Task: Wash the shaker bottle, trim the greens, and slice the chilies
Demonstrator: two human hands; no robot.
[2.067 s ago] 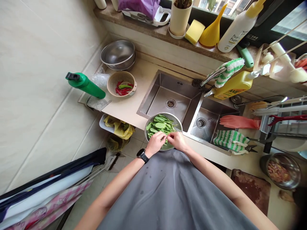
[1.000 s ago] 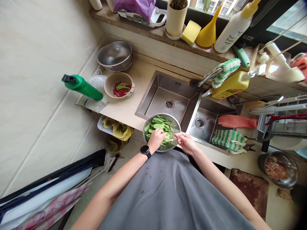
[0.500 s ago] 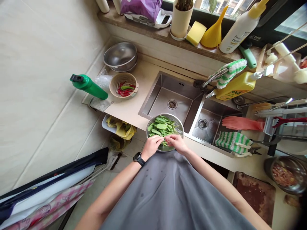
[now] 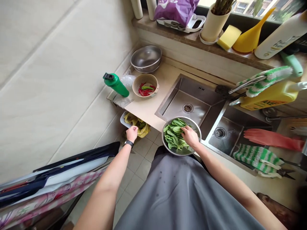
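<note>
Right hand in the greens, left hand out over the bag.

Right hand (image 4: pixel 190 135) lies fingers-down on the greens (image 4: pixel 174 134); whether it pinches a leaf cannot be told. The colander (image 4: pixel 182 154) under it sits on the counter (image 4: pixel 148 113) edge, its near rim overhanging, the sink (image 4: pixel 192 94) just beyond. Left hand (image 4: pixel 131 133), curled, grip unclear, hangs well left of the colander, just beside the yellow bag (image 4: pixel 137 123), open floor (image 4: pixel 141 159) below.

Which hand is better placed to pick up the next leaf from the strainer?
Right, probably. The right hand lies on the greens in the strainer; the left hand is off over the yellow bag, apart from them.
</note>
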